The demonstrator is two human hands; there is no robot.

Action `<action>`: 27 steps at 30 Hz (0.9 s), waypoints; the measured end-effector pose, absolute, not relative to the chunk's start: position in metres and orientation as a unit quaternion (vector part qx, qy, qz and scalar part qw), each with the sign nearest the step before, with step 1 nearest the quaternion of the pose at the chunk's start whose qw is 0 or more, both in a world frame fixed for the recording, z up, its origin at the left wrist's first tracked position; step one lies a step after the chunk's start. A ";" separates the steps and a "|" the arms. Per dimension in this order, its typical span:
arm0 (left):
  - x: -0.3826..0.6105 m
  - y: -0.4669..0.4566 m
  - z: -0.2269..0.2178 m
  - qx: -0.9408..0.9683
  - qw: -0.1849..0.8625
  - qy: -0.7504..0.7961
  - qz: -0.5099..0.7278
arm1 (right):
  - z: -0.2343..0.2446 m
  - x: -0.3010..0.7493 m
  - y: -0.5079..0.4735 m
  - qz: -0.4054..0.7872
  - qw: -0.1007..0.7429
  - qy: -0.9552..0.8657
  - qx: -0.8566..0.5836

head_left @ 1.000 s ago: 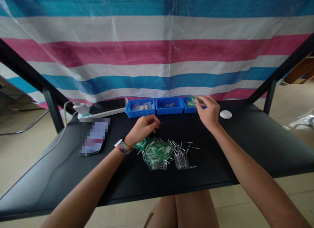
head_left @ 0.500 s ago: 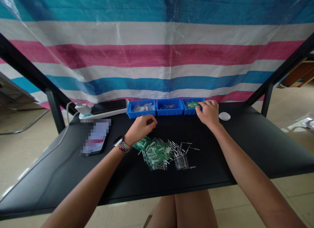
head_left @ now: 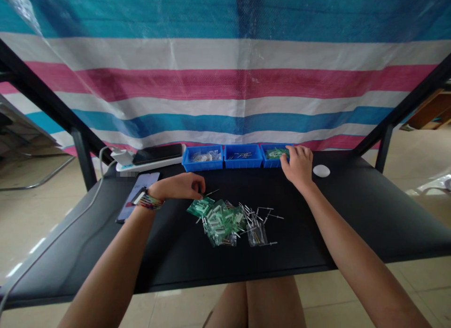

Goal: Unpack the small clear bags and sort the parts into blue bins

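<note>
My left hand [head_left: 183,186] is closed in a pinch above the table, left of the pile. A thin metal rivet [head_left: 212,192] pokes out from its fingertips. My right hand [head_left: 299,164] rests over the right end of the right blue bin [head_left: 271,163], thumb and fingers apart, beside small green packets [head_left: 276,153] inside it. Between my arms lies a heap of green plastic packets [head_left: 221,220], with loose metal rivets [head_left: 251,216] and a clear packet [head_left: 257,235] of metal parts at its right.
The middle blue bin [head_left: 243,163] holds metal pins; the left blue bin [head_left: 202,166] holds clear packets. A phone [head_left: 136,196] lies partly behind my left wrist. A dark phone [head_left: 158,153] rests on a white power strip [head_left: 151,166]. A white oval object [head_left: 321,171] sits right of my right hand.
My left hand has moved left and slightly down, away from the left bin, and the rivet at its fingertips now shows. My right hand stays at the right bin, its thumb slightly lower.
</note>
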State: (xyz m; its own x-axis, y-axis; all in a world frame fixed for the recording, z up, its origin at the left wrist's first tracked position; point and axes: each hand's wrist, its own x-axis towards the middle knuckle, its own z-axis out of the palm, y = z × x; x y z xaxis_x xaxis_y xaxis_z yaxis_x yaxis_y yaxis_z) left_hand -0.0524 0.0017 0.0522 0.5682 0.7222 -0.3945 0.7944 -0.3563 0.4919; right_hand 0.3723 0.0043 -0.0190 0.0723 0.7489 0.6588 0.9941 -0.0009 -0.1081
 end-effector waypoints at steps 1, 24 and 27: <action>-0.053 0.003 0.051 0.820 0.337 0.459 -0.059 | -0.019 0.371 0.004 -0.213 0.291 -0.645 -0.673; -0.064 0.004 0.049 0.796 0.397 0.450 -0.081 | -0.016 0.350 -0.004 -0.160 0.365 -0.667 -0.629; -0.069 0.004 0.057 0.794 0.417 0.435 -0.073 | -0.015 0.347 -0.004 -0.147 0.388 -0.667 -0.619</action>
State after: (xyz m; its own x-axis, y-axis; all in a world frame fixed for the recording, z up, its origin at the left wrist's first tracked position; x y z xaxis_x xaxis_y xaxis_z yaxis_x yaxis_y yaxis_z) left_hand -0.0687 0.0039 0.0566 0.6107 0.6304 -0.4792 0.7522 -0.2729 0.5997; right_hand 0.3467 -0.0040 -0.0148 0.0666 0.7123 0.6988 0.9396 0.1909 -0.2841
